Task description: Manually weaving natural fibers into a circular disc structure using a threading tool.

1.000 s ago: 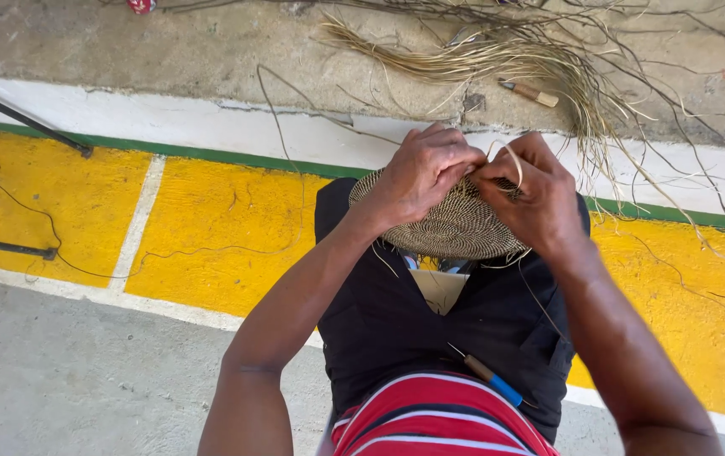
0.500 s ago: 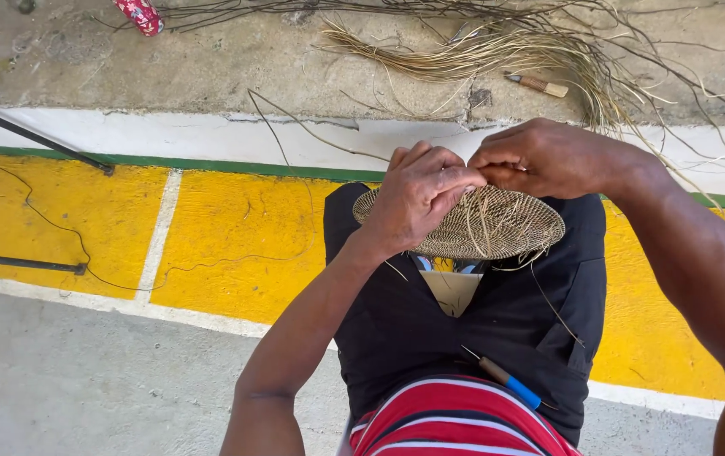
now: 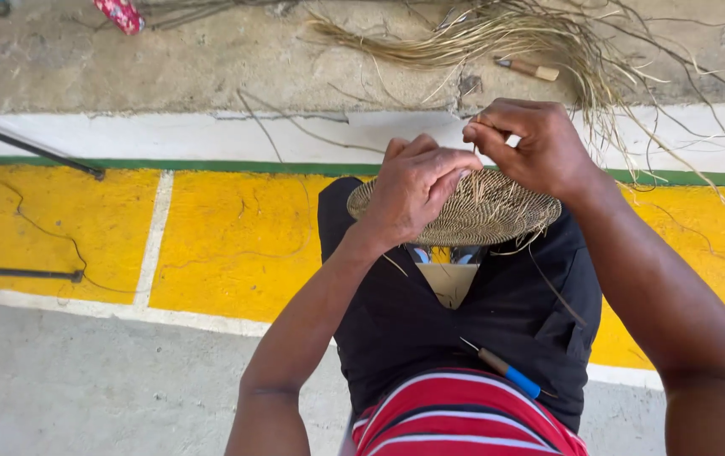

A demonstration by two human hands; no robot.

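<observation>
I hold the woven straw disc [image 3: 472, 215] at frame centre, over my knees. My left hand [image 3: 413, 190] clamps its near rim; my right hand [image 3: 531, 148] pinches a strand at the far edge. Keep tension even and the disc flat. Loose straw bundle [image 3: 497, 38] lies upper right; a blue-handled awl [image 3: 506, 371] rests on my lap.

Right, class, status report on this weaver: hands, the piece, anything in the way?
Left hand gripping woven disc. Right hand pinching a strand at its rim. Nothing obstructing.
</observation>
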